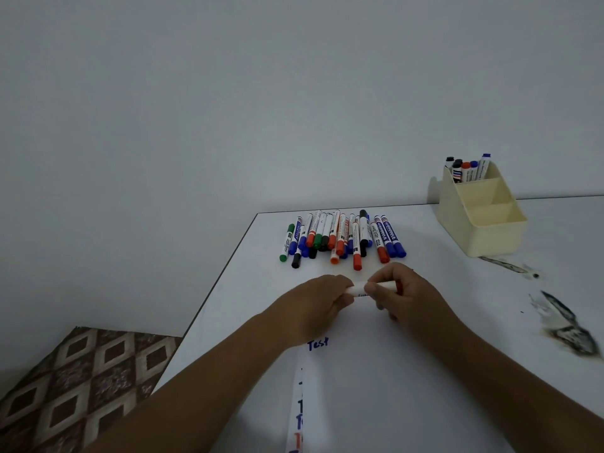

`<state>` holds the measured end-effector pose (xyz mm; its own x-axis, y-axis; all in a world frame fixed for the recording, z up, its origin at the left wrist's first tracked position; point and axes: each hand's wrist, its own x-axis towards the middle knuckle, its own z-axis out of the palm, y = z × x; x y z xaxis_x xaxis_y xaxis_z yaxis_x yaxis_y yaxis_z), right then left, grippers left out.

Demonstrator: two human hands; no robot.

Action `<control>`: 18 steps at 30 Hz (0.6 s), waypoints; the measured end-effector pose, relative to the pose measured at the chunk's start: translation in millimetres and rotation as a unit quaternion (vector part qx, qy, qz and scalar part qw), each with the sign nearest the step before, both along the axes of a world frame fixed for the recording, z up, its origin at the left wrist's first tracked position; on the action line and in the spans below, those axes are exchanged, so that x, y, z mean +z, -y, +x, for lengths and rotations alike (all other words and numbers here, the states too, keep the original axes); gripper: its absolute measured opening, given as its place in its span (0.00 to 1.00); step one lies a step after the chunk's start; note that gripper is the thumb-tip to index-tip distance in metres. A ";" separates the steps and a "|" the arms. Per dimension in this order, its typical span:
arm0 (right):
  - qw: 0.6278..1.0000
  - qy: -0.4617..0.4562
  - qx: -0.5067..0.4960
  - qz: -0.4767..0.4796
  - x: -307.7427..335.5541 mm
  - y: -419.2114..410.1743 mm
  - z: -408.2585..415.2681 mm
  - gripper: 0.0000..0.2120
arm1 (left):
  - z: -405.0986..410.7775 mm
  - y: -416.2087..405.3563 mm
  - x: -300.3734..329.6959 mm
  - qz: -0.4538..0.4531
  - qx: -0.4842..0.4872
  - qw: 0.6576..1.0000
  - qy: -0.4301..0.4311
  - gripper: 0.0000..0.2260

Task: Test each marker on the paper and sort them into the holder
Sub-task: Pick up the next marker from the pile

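Both hands grip one white marker [361, 288] held level above the table [441, 338], just nearer the person than the marker pile [343, 238]. Left hand [318, 300] curls round one end; right hand [397, 291] pinches the other. Cap colour hidden. Paper [376, 387] lies nearer still than the pile, "Test" written in blue. Cream holder [480, 220] stands right of the pile, well apart; its rearmost compartment holds upright markers [467, 168].

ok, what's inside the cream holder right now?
The holder has five or so markers upright in its back compartment. The two front compartments look empty, though their floors are partly hidden.
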<state>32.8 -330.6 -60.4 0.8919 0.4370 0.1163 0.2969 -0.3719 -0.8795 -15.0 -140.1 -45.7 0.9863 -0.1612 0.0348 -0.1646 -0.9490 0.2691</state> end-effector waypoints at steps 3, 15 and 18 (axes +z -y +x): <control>1.000 0.003 -0.010 0.003 -1.1 1.8 1.0 0.04 | -1.5 1.7 3.5 0.051 -0.005 0.999 0.011 0.14; 0.995 -0.055 -0.016 0.078 -0.3 6.3 2.8 0.04 | -7.4 -12.9 -2.5 -0.015 -0.044 0.997 0.059 0.20; 0.987 -0.063 -0.033 0.142 -1.5 8.4 4.1 0.04 | -9.2 -30.4 -4.4 -0.074 -0.020 0.996 0.046 0.21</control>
<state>37.0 -339.0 -61.8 0.9326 0.3429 0.1126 0.1622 -0.1193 -0.9795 -24.2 -109.7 -50.0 0.9709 -0.1867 0.1502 -0.2315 -0.8926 0.3870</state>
